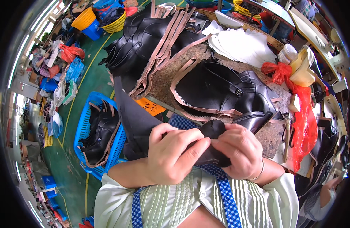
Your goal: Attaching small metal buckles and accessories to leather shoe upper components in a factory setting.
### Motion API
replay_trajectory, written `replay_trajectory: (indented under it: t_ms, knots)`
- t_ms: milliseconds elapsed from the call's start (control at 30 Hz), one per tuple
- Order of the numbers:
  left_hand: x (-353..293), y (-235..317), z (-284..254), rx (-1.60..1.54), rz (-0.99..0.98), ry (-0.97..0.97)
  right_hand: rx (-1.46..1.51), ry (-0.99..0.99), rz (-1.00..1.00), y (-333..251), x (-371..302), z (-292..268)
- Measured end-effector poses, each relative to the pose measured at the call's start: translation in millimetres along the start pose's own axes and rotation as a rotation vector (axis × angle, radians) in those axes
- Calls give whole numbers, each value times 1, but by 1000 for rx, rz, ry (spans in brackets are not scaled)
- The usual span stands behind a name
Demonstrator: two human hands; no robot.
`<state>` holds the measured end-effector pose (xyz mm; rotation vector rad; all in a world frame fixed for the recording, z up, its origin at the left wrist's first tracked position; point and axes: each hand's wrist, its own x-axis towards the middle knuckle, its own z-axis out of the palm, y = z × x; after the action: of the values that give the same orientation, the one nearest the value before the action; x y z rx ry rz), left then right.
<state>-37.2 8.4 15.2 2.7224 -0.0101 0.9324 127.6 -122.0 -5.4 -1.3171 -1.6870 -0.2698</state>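
Observation:
Close to my chest, my left hand and my right hand meet with fingertips pinched on a black leather-like piece. Part of it shows above the fingers and part below. Black cloth-like material rises beside my left hand; whether it joins the held piece I cannot tell. Just beyond my hands, a black boot upper lies on the worktable, edged by an open zipper with pinkish tape. A smaller black leather part lies near my right hand.
A pile of black boot uppers with zippers covers the table's far left. White cut pieces lie at the back, a red plastic bag at the right. On the green floor, a blue basket holds more uppers.

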Motion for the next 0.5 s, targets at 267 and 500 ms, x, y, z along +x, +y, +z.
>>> replay_trajectory:
  t_ms: [267,500]
  knots:
    - [16,-8,-4,-264,-206,-228,-69,-60,-48,-3,-2,-5]
    - [25,-14,-4,-198,-111,-278,68,-185,169,3,-2,-12]
